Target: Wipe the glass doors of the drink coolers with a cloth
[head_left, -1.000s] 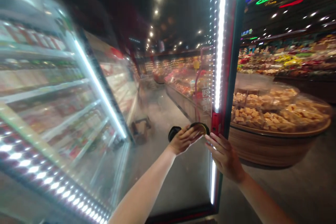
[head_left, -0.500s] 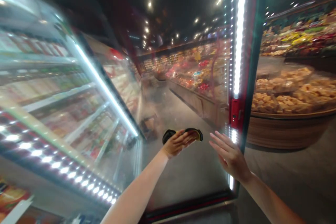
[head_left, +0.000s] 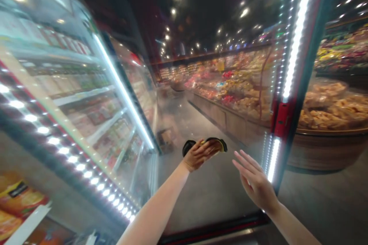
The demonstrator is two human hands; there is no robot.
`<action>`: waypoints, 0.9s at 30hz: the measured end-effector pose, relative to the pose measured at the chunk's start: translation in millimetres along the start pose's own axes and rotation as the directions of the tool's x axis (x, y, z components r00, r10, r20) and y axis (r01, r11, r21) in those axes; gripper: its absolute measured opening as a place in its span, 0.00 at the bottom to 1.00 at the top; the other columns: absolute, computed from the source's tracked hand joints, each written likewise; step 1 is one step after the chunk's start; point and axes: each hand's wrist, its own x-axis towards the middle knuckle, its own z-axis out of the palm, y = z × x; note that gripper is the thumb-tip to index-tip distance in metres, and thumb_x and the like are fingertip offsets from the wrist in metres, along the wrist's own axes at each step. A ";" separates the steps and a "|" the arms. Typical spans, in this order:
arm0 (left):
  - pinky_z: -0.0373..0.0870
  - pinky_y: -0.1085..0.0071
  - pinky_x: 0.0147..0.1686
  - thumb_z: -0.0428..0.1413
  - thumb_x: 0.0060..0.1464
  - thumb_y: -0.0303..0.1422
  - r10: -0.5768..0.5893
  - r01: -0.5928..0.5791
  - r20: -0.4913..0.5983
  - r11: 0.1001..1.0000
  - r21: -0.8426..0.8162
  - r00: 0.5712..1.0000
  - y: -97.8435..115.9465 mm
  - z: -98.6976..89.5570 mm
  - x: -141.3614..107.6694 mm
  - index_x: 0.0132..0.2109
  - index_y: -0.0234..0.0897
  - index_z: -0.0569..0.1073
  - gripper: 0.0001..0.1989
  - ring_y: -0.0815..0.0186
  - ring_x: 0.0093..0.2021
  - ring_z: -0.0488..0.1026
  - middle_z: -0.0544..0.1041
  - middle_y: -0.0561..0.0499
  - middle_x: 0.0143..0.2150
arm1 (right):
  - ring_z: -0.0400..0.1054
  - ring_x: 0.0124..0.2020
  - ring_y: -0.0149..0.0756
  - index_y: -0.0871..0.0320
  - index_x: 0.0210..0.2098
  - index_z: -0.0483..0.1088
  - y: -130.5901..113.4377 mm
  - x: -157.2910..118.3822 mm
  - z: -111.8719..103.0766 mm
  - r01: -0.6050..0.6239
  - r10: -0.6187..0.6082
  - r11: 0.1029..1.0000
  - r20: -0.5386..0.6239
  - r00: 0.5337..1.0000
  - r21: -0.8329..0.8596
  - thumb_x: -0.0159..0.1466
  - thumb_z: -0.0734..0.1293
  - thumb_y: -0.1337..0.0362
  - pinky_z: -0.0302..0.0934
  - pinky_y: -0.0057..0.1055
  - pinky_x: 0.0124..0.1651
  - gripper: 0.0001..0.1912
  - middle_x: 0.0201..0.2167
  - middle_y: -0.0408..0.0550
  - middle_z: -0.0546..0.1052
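My left hand [head_left: 197, 157] is closed around a dark package [head_left: 216, 145] with a yellow edge and a brownish face. Fingers cover its middle, so its exact kind does not show; a black rounded end [head_left: 188, 148] sticks out on the left. My right hand [head_left: 255, 180] is raised with straight fingers and holds nothing. It is nearest the lit edge of an open glass door [head_left: 274, 157], in front of the frame below a red fitting [head_left: 282, 118]. Whether it touches the door I cannot tell.
Lit cooler shelves [head_left: 83, 95] with blurred packs line the left, with orange bags [head_left: 21, 199] at the lower left. Through the glass, a floor aisle [head_left: 184, 122] runs beside a long produce counter [head_left: 227, 116]. A round wooden display [head_left: 324, 149] of snacks stands right.
The door's lit frame has shifted right in view, and the shelves and displays have shifted right too. Both hands keep nearly the same pose; the package stays in my left hand.
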 end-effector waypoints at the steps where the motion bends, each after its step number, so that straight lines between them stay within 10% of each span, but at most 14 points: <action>1: 0.45 0.57 0.75 0.54 0.65 0.28 -0.088 0.088 0.016 0.996 0.003 0.996 -12.5 -9.4 -2.8 0.69 0.58 0.60 0.30 0.68 0.71 0.60 0.68 0.59 0.69 | 0.60 0.69 0.46 0.53 0.64 0.67 -3.5 -0.3 3.5 0.000 0.000 1.000 0.002 1.000 -0.003 0.67 0.60 0.77 0.69 0.49 0.62 0.29 0.64 0.51 0.71; 5: 0.39 0.42 0.74 0.58 0.61 0.29 -0.566 0.567 -0.036 0.819 0.087 0.823 -28.7 -36.7 -34.9 0.72 0.57 0.57 0.36 0.52 0.74 0.55 0.65 0.51 0.70 | 0.60 0.69 0.47 0.50 0.68 0.62 -13.9 6.3 18.4 0.013 -0.013 1.000 0.017 1.000 0.001 0.67 0.59 0.76 0.69 0.50 0.62 0.32 0.65 0.50 0.70; 9: 0.45 0.44 0.73 0.60 0.58 0.28 -0.696 0.714 -0.167 0.691 0.109 0.699 18.4 -22.9 -72.5 0.73 0.49 0.54 0.40 0.50 0.74 0.52 0.64 0.46 0.71 | 0.59 0.69 0.48 0.49 0.70 0.58 -21.8 23.0 31.6 0.022 -0.023 0.999 0.025 0.999 0.035 0.67 0.59 0.76 0.68 0.51 0.62 0.34 0.67 0.51 0.68; 14: 0.42 0.58 0.75 0.56 0.62 0.27 -0.342 0.351 -0.094 0.930 0.108 0.935 27.4 -9.3 -77.6 0.69 0.58 0.62 0.32 0.65 0.69 0.64 0.72 0.59 0.65 | 0.58 0.70 0.48 0.49 0.70 0.59 -34.1 45.8 40.5 0.062 -0.064 0.993 0.022 0.998 0.105 0.68 0.60 0.75 0.68 0.51 0.62 0.33 0.67 0.51 0.67; 17: 0.39 0.57 0.75 0.56 0.64 0.27 -0.334 0.343 -0.089 0.933 0.112 0.938 -7.7 -27.0 -83.4 0.68 0.60 0.62 0.31 0.66 0.70 0.63 0.70 0.59 0.67 | 0.57 0.70 0.48 0.48 0.71 0.57 -42.2 55.3 43.8 0.110 -0.114 0.988 0.029 0.993 0.104 0.68 0.60 0.76 0.66 0.52 0.64 0.34 0.68 0.50 0.67; 23: 0.47 0.39 0.71 0.57 0.61 0.27 -0.819 0.849 -0.225 0.514 0.123 0.528 4.9 -35.3 -126.1 0.74 0.49 0.48 0.41 0.46 0.75 0.46 0.51 0.43 0.75 | 0.55 0.71 0.45 0.49 0.72 0.54 -56.8 58.8 58.7 0.203 -0.208 0.978 0.139 0.968 0.054 0.68 0.58 0.77 0.61 0.50 0.69 0.36 0.69 0.49 0.63; 25: 0.50 0.41 0.71 0.58 0.60 0.27 -0.796 0.814 -0.170 0.563 0.141 0.580 26.1 -26.2 -134.3 0.74 0.47 0.50 0.40 0.47 0.75 0.48 0.54 0.43 0.75 | 0.54 0.72 0.45 0.49 0.72 0.55 -62.4 58.1 65.3 0.230 -0.237 0.972 0.178 0.955 0.057 0.68 0.58 0.77 0.59 0.51 0.70 0.35 0.70 0.49 0.62; 27: 0.50 0.47 0.73 0.58 0.60 0.28 -0.688 0.691 -0.079 0.709 0.141 0.722 32.6 -21.4 -138.6 0.72 0.51 0.56 0.37 0.51 0.73 0.54 0.63 0.47 0.71 | 0.53 0.72 0.46 0.49 0.72 0.55 -67.8 58.5 70.8 0.245 -0.255 0.967 0.199 0.946 0.075 0.68 0.58 0.77 0.58 0.51 0.70 0.35 0.71 0.49 0.61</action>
